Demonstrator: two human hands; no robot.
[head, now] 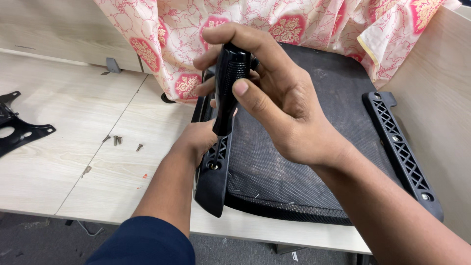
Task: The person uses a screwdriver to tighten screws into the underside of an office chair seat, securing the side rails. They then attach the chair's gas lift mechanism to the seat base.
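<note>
My right hand (274,93) grips the black handle of a screwdriver (228,86), held nearly upright. Its tip sits in a screw (214,166) on the left black plastic bracket (212,184) of an upturned chair seat (294,147) covered in dark fabric. My left hand (198,140) rests against the outer side of that bracket, beside the screwdriver shaft, holding it steady. A matching lattice bracket (400,147) runs along the seat's right side.
Several loose screws (117,141) lie on the light wooden tabletop (73,147) to the left. A black metal plate (17,130) sits at the far left edge. A pink floral cloth (294,24) hangs behind the seat. A wooden panel (436,122) stands on the right.
</note>
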